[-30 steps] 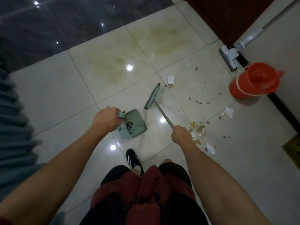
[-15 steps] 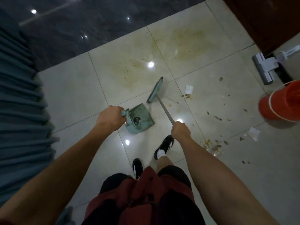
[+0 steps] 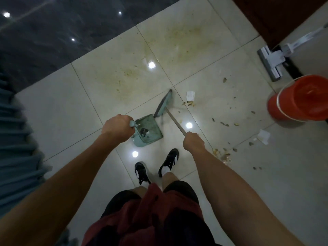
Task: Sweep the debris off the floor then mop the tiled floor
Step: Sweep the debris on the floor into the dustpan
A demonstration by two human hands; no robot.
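Left hand [image 3: 116, 129], grip clenched round the pale green handle of the dustpan [image 3: 148, 129]; forearm reaches forward and down from the lower left, knuckles upward. The dustpan sits on the tiled floor [image 3: 58, 110], its open edge turned toward the broom head, a small dark clump lying in it near the comb teeth. Right hand [image 3: 193, 143], grip clenched round the broom [image 3: 164, 103] handle; forearm extends from the lower right, fist just right of the dustpan. The handle slants up and away from the fist to the green broom head, which stands tilted just beyond the dustpan's far corner. Debris [image 3: 223, 155] lies scattered right of the dustpan: brown crumbs and flakes, a denser heap close beside the right forearm, and two scraps of white paper [image 3: 190, 95], one just right of the broom head. Yellowish stains mark the tiles beyond the dustpan. An orange bucket [image 3: 300, 98] stands well to the right of the dustpan; a mop [image 3: 271, 63] with a grey flat head rests beyond it against the wall. Two black shoes [image 3: 168, 161] stand just nearer than the dustpan. Folded blue-grey fabric [image 3: 16, 148] fills the left edge.
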